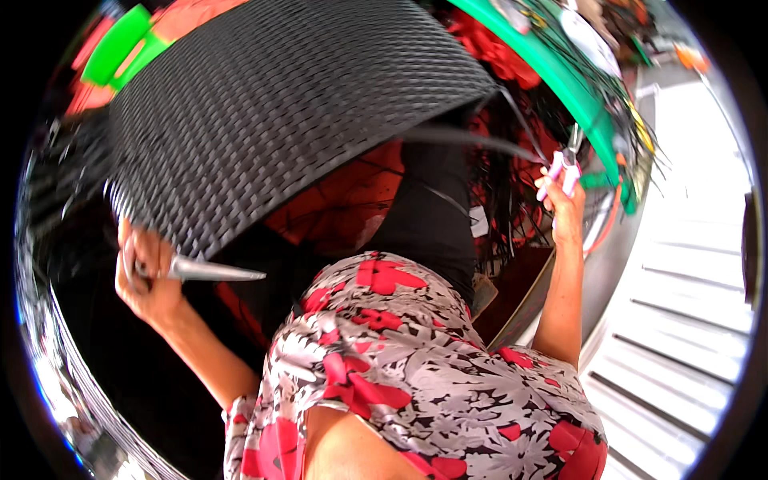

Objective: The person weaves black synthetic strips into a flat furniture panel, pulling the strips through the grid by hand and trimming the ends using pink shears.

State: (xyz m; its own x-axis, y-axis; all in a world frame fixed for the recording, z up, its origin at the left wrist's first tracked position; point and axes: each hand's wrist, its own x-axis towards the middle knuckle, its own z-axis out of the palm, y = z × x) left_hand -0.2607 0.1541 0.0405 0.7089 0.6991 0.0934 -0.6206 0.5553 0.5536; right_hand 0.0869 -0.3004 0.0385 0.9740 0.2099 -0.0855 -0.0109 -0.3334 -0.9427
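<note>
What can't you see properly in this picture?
In the head view:
Silver metal scissors: the left hand covers part of their handles.
Black woven rectangular panel: its far side is cut off by the upper edge.
Flat, thin grey strip: too blurred to tell whether it touches the right hand.
Pink-and-white-handled metal pliers: that hand covers part of their handles.

No text, number or sign could be read, the small white patch beside the black trouser leg included.
</note>
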